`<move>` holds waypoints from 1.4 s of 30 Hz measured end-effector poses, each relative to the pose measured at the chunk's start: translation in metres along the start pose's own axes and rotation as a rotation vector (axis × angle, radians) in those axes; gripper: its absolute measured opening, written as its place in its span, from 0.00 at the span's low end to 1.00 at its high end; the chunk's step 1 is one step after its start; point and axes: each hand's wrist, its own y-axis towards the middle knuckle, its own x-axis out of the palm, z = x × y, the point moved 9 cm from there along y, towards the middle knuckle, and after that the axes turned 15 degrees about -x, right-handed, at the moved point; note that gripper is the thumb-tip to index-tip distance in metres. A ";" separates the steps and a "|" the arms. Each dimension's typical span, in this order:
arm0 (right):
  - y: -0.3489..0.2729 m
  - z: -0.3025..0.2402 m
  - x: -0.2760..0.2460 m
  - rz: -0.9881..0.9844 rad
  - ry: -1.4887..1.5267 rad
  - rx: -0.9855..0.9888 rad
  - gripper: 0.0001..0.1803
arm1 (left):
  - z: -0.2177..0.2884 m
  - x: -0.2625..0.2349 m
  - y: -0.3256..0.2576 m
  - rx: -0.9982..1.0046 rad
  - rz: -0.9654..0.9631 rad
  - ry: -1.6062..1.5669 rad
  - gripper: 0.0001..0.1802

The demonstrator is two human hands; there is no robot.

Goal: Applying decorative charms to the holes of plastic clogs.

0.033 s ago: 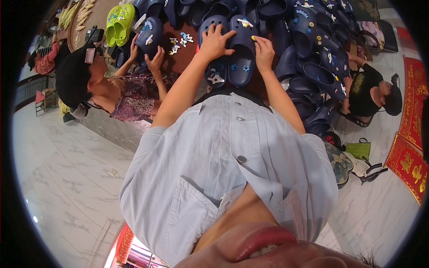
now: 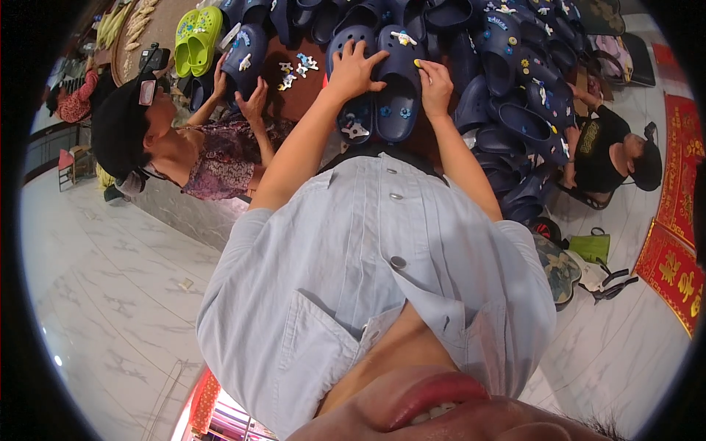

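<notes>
Both arms reach straight out from the pale blue shirt. The left hand lies flat, fingers spread, across the toe of a navy clog. The right hand pinches a small yellow charm against the neighbouring navy clog. Both clogs lie side by side on the bench, among loose charms.

Beside me a person in a black cap is leaning toward green clogs. Loose charms are lying on the table. A green bag is sitting on the floor near red banners.
</notes>
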 end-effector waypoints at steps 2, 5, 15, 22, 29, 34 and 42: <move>0.006 0.008 -0.002 -0.016 0.025 0.018 0.08 | 0.000 0.000 0.000 0.006 -0.008 0.006 0.41; 0.012 0.011 -0.001 0.000 0.047 0.016 0.05 | 0.001 -0.001 -0.001 0.000 -0.013 -0.008 0.41; 0.012 0.018 0.009 -0.124 0.039 -0.002 0.05 | 0.004 -0.003 -0.001 -0.012 -0.045 0.014 0.42; 0.004 0.022 0.013 -0.217 0.005 -0.027 0.19 | 0.004 -0.001 -0.001 -0.017 -0.046 0.009 0.41; -0.004 0.028 0.014 -0.211 0.015 -0.011 0.19 | 0.004 0.001 0.001 -0.009 -0.015 0.014 0.41; 0.005 0.018 0.001 -0.326 -0.047 0.012 0.16 | 0.001 0.005 0.002 -0.010 -0.014 0.031 0.41; -0.013 -0.074 -0.021 -0.405 -0.040 -0.319 0.10 | -0.001 0.007 0.003 -0.010 0.012 0.025 0.41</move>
